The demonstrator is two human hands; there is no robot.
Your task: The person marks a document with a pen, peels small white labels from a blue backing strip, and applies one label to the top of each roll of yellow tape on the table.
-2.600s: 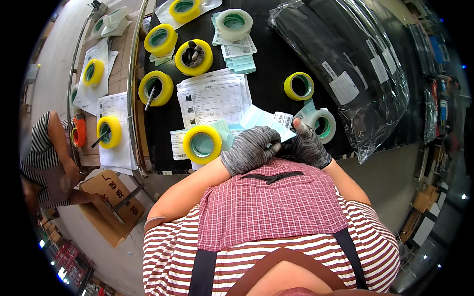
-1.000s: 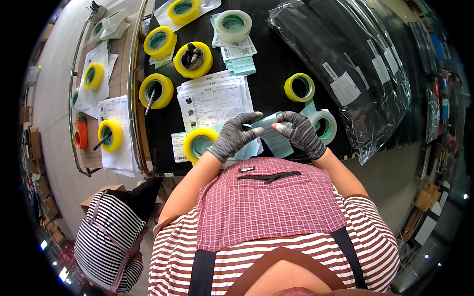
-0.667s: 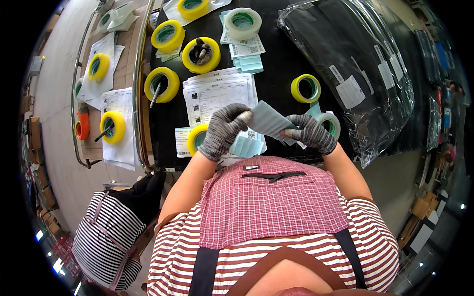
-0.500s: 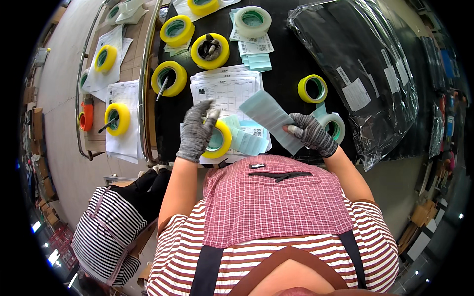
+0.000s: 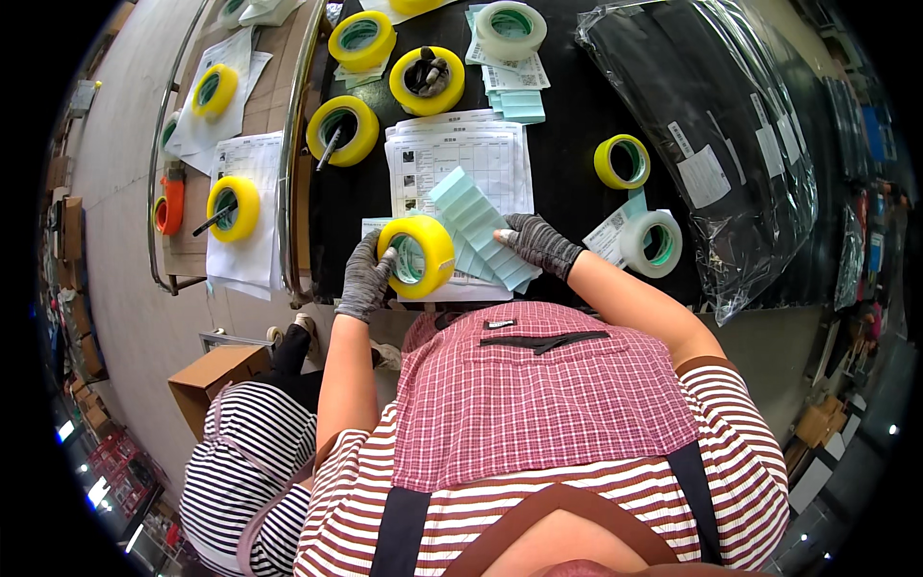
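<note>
While your left hand [image 5: 365, 279] gripped yellow tape roll [image 5: 438, 248] just left of frame centre, your right hand [image 5: 544, 246] pinched pale-blue label strip [image 5: 475, 221] near centre, strip partly covering printed sheets [image 5: 495, 163].

Yellow tape roll [image 5: 439, 252] held at left edge by left grip [image 5: 366, 279]; pale-blue label strip [image 5: 478, 223] held by right grip [image 5: 545, 245], partly over printed sheets [image 5: 471, 159]. Plastic-wrapped black bundle [image 5: 711, 115] laid on table [image 5: 577, 115].

Print on the white forms [image 5: 486, 159] and bag label [image 5: 705, 177] is illegibly small.
</note>
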